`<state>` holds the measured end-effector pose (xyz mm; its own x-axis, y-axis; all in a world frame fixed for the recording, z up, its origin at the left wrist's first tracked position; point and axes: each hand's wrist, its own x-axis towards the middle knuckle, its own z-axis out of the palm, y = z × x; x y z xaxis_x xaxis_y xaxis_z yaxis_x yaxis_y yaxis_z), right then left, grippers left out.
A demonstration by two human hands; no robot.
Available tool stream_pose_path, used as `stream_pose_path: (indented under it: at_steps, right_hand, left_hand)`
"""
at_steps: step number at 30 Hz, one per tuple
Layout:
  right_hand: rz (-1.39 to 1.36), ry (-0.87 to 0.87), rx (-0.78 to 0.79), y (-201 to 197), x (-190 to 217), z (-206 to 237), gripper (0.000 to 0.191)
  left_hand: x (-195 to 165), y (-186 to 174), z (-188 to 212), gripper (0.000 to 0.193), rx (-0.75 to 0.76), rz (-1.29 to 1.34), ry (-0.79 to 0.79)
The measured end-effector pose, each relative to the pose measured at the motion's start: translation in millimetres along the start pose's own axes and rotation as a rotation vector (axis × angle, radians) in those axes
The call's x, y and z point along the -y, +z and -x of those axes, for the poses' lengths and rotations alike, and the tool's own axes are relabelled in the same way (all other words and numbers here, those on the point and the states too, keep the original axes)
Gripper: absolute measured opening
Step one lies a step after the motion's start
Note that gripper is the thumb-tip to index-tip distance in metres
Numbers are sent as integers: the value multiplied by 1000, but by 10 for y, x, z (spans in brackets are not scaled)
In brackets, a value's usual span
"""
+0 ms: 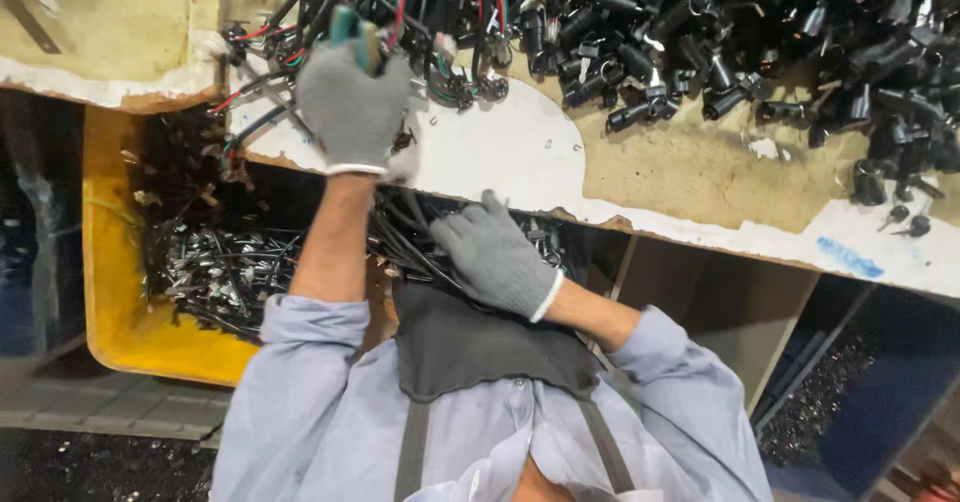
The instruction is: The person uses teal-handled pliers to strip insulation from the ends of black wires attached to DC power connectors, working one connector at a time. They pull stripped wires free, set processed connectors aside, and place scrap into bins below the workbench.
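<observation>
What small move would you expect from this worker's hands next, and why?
Probably the right hand draws a strand from the black cables up toward the left hand. The left hand is raised over the wired parts on the table and grips a green-handled tool. The right hand only lies on the bundle below the table edge.

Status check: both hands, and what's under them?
Left hand gripping a green-handled tool at the wire bundle. Right hand resting on black cables at the bench edge. Nothing blocking.
</observation>
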<state>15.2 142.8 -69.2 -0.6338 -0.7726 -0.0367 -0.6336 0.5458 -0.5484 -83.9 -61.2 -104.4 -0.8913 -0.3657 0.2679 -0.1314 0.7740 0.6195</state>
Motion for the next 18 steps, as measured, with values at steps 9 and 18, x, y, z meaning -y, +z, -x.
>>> stream_pose_path:
  at_steps: [9,18]
  right_hand:
    - [-88,-285,39,-158,-49,208,25]
    - [436,57,-382,-762,-967,181,23]
  left_hand:
    - [-239,447,-54,33,152,85,380]
    - [-689,591,354,53,518,-21,306]
